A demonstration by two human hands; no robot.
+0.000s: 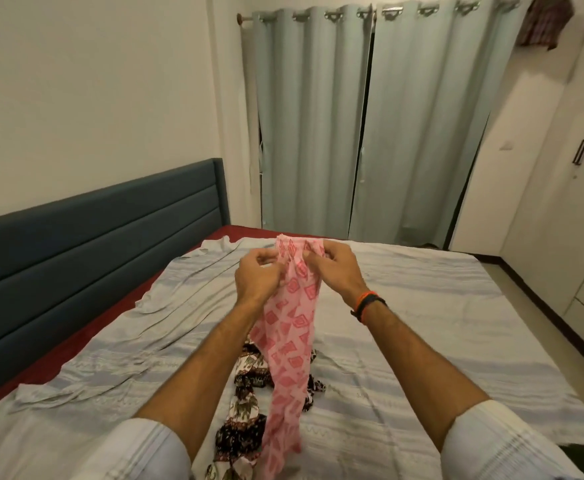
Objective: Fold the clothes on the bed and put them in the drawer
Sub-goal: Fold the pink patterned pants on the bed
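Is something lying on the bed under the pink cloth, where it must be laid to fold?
Yes. A dark patterned garment lies on the sheet right below the pink cloth that both hands hold up.

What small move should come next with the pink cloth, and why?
Probably draw the hands apart to spread the top edge flat. Both the left hand and right hand pinch the pink cloth close together at its top, so it hangs bunched in a narrow strip over the dark printed garment on the bed; it cannot be folded neatly that way.
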